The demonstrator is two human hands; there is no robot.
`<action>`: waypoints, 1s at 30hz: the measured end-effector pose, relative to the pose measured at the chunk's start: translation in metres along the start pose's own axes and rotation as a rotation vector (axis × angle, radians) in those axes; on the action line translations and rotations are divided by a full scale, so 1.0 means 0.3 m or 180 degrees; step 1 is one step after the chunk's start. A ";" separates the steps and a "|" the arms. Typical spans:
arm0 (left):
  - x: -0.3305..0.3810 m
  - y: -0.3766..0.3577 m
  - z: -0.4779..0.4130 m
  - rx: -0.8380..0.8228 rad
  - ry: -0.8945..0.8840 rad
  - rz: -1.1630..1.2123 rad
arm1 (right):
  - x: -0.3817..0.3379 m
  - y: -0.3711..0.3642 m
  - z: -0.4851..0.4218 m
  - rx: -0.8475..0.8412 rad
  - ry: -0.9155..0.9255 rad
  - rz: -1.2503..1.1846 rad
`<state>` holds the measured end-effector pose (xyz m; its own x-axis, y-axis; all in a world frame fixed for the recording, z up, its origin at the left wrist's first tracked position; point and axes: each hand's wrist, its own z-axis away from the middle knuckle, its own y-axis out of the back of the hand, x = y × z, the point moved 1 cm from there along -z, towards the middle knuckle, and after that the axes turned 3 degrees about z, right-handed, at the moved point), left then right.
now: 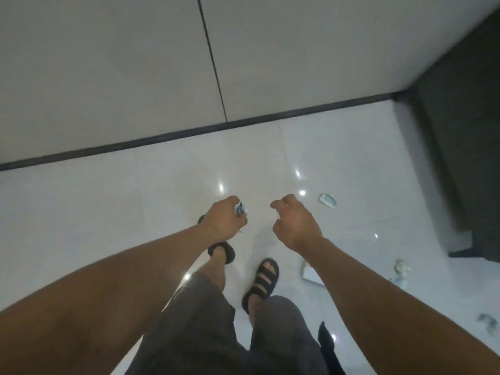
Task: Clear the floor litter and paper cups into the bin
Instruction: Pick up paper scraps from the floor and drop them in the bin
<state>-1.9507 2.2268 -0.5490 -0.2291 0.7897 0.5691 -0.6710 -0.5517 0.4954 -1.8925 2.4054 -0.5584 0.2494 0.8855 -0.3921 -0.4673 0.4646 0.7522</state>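
Dark shorts (205,334) and two black sandals (261,282) fill the near edge of the glossy white floor (108,212). Both bare forearms reach forward above them. The left hand (224,220) is curled tight round a crumpled scrap (240,211) of bluish-white litter, which pokes out by the thumb. The right hand (295,223) holds nothing, its fingers loosely bent and apart.

More litter lies on the floor toward its right edge. A pale wrapper (328,200) sits just beyond the right hand, and a flat white piece (310,274) is partly hidden under the right forearm. Crumpled bits (403,267) lie near dark furniture (460,144), with another blurred piece (487,322) at the near right corner. A dark skirting (189,132) marks the floor's far edge.
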 end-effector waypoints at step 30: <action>-1.166 0.882 1.414 0.2700 0.0988 0.1927 | -1.867 -0.381 0.506 -0.0325 0.2887 0.1521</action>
<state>-1.7489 1.6907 -0.3386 -0.6061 0.2921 0.7398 0.2915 -0.7838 0.5483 -1.8500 1.8557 -0.3444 -0.6956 0.6285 -0.3480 -0.4301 0.0237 0.9025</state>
